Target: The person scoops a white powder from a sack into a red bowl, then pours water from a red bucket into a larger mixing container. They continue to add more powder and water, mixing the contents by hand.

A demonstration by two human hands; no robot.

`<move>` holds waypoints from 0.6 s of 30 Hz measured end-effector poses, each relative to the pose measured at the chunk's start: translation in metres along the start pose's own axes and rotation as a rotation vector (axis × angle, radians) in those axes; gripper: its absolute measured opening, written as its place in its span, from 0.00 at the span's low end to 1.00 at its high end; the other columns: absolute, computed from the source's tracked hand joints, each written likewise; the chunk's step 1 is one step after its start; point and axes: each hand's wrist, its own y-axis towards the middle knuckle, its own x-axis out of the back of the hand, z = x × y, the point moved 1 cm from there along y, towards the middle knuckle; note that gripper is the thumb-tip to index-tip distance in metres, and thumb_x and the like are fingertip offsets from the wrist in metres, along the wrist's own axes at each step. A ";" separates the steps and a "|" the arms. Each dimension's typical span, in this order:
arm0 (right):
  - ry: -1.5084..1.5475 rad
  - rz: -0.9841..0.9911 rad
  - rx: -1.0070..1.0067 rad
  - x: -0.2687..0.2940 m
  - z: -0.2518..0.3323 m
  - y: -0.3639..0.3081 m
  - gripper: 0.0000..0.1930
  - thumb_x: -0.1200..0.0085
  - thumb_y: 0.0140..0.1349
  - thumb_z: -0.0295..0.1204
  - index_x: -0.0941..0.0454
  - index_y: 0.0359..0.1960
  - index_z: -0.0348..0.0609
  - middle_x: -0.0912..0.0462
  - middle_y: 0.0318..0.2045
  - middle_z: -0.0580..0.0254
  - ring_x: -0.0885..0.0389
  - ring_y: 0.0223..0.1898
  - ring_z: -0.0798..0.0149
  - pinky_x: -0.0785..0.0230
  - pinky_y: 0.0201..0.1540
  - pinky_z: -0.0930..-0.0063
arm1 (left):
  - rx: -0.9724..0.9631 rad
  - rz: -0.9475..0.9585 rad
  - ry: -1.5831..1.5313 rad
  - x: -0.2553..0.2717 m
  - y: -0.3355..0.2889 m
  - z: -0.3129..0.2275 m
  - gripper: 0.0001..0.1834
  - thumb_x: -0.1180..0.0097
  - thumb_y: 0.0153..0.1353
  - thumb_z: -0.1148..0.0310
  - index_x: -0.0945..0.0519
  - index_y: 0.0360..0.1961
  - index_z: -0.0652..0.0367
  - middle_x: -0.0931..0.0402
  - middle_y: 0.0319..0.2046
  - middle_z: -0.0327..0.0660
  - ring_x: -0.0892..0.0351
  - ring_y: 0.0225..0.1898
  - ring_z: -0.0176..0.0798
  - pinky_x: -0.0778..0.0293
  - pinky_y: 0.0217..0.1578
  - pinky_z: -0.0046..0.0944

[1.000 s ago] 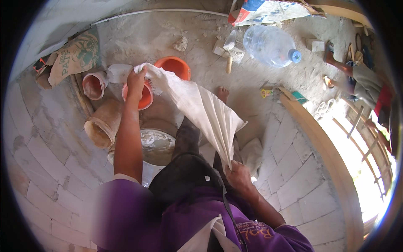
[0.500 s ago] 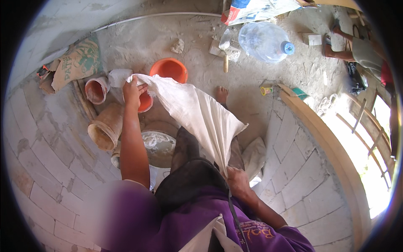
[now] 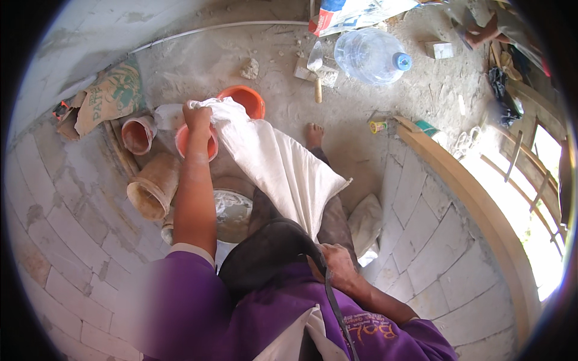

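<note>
A white woven sack [image 3: 274,159] is stretched slantwise in front of my legs. My left hand [image 3: 197,118], arm reaching forward, is closed in a fist around its bunched far end. Close to my waist my right hand [image 3: 338,265] grips the sack's narrow near end, its fingertips partly hidden by a dark cap-like shape and a strap. One loose corner of the sack points right above my knee. Under my left hand sits a small orange bucket [image 3: 211,148], and a larger orange bucket [image 3: 248,101] lies just beyond the sack.
Left of me are a dirty plastic bucket [image 3: 150,195], a whitish pail [image 3: 137,137] and a brown paper bag [image 3: 111,96]. A tub of white paste [image 3: 232,210] stands by my leg. Ahead lie a trowel [image 3: 317,87] and a large water bottle [image 3: 370,57]. Block walls curve on both sides.
My left fingers have closed into a fist on the sack's end, where they were partly spread. My right hand has shifted slightly lower. The other person at the far right has moved farther off.
</note>
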 end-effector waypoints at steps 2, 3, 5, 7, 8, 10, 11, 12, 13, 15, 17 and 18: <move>0.013 -0.015 0.049 0.002 0.006 -0.002 0.05 0.49 0.56 0.29 0.28 0.26 0.41 0.24 0.21 0.53 0.23 0.23 0.50 0.30 0.27 0.60 | 0.135 0.000 -0.031 0.002 -0.003 0.003 0.25 0.46 0.39 0.83 0.27 0.44 0.72 0.26 0.39 0.50 0.24 0.39 0.46 0.28 0.41 0.39; 0.014 -0.029 0.068 -0.003 0.004 -0.004 0.05 0.49 0.56 0.28 0.28 0.25 0.41 0.25 0.21 0.54 0.24 0.22 0.50 0.30 0.26 0.60 | 0.210 -0.026 -0.066 0.003 -0.006 0.007 0.25 0.46 0.39 0.83 0.27 0.44 0.72 0.25 0.39 0.51 0.24 0.39 0.46 0.28 0.41 0.39; -0.029 -0.044 0.111 -0.010 0.002 -0.010 0.05 0.48 0.55 0.27 0.29 0.25 0.41 0.25 0.21 0.55 0.24 0.21 0.51 0.31 0.24 0.61 | 0.348 -0.060 -0.167 0.001 -0.003 0.022 0.24 0.46 0.39 0.82 0.27 0.44 0.72 0.25 0.40 0.51 0.23 0.39 0.47 0.27 0.40 0.40; -0.099 -0.051 0.179 -0.014 0.001 -0.011 0.05 0.47 0.54 0.26 0.30 0.25 0.41 0.25 0.21 0.55 0.25 0.20 0.51 0.31 0.23 0.61 | 0.452 -0.089 -0.289 0.001 0.004 0.039 0.23 0.47 0.39 0.81 0.26 0.43 0.72 0.24 0.40 0.51 0.23 0.39 0.48 0.27 0.39 0.40; -0.089 -0.040 0.165 -0.012 0.002 -0.011 0.05 0.47 0.53 0.25 0.30 0.25 0.41 0.25 0.21 0.57 0.25 0.20 0.52 0.31 0.23 0.62 | 0.360 -0.046 -0.242 0.001 0.008 0.045 0.22 0.47 0.41 0.80 0.26 0.43 0.71 0.24 0.40 0.50 0.23 0.39 0.48 0.27 0.39 0.41; -0.071 -0.016 0.140 -0.004 0.008 -0.010 0.05 0.46 0.53 0.25 0.31 0.25 0.43 0.26 0.23 0.60 0.25 0.21 0.53 0.32 0.23 0.63 | 0.174 0.035 -0.151 0.002 0.014 0.054 0.20 0.49 0.44 0.77 0.25 0.43 0.70 0.24 0.41 0.49 0.24 0.38 0.48 0.26 0.38 0.43; -0.074 -0.029 0.152 -0.005 0.008 -0.011 0.05 0.46 0.54 0.26 0.30 0.27 0.43 0.26 0.24 0.60 0.24 0.22 0.56 0.32 0.23 0.64 | 0.129 0.088 -0.080 0.001 0.017 0.057 0.20 0.49 0.45 0.75 0.25 0.43 0.69 0.24 0.40 0.49 0.24 0.38 0.47 0.26 0.38 0.43; -0.078 -0.040 0.165 -0.007 0.006 -0.014 0.05 0.46 0.55 0.26 0.30 0.28 0.43 0.26 0.25 0.60 0.24 0.23 0.58 0.32 0.23 0.65 | 0.085 0.137 -0.012 0.000 0.021 0.060 0.20 0.48 0.46 0.74 0.25 0.43 0.69 0.24 0.40 0.48 0.24 0.38 0.47 0.26 0.38 0.43; -0.085 -0.048 0.180 -0.009 0.005 -0.016 0.05 0.46 0.56 0.27 0.29 0.30 0.43 0.26 0.27 0.59 0.23 0.24 0.60 0.32 0.23 0.66 | 0.042 0.184 0.054 0.001 0.018 0.054 0.20 0.48 0.47 0.72 0.25 0.43 0.68 0.24 0.40 0.48 0.24 0.37 0.46 0.25 0.38 0.44; 0.179 -0.090 0.039 -0.016 0.001 -0.022 0.05 0.45 0.52 0.28 0.27 0.27 0.42 0.24 0.23 0.56 0.23 0.24 0.54 0.32 0.25 0.60 | 0.201 0.266 0.015 -0.010 -0.003 0.039 0.29 0.42 0.52 0.56 0.27 0.50 0.66 0.25 0.43 0.48 0.23 0.39 0.43 0.22 0.29 0.40; 0.300 -0.074 -0.030 -0.036 -0.018 -0.036 0.05 0.45 0.51 0.28 0.26 0.27 0.43 0.23 0.21 0.54 0.22 0.24 0.51 0.32 0.25 0.58 | 0.255 0.264 -0.113 -0.022 0.000 0.085 0.30 0.36 0.50 0.52 0.25 0.47 0.63 0.23 0.41 0.43 0.21 0.37 0.40 0.23 0.28 0.38; 0.293 -0.092 -0.080 -0.059 -0.040 -0.046 0.05 0.44 0.51 0.27 0.26 0.28 0.43 0.23 0.22 0.55 0.22 0.23 0.51 0.31 0.24 0.59 | 0.206 0.321 -0.014 -0.039 -0.052 0.020 0.24 0.33 0.48 0.58 0.22 0.42 0.62 0.21 0.37 0.41 0.21 0.34 0.38 0.24 0.30 0.38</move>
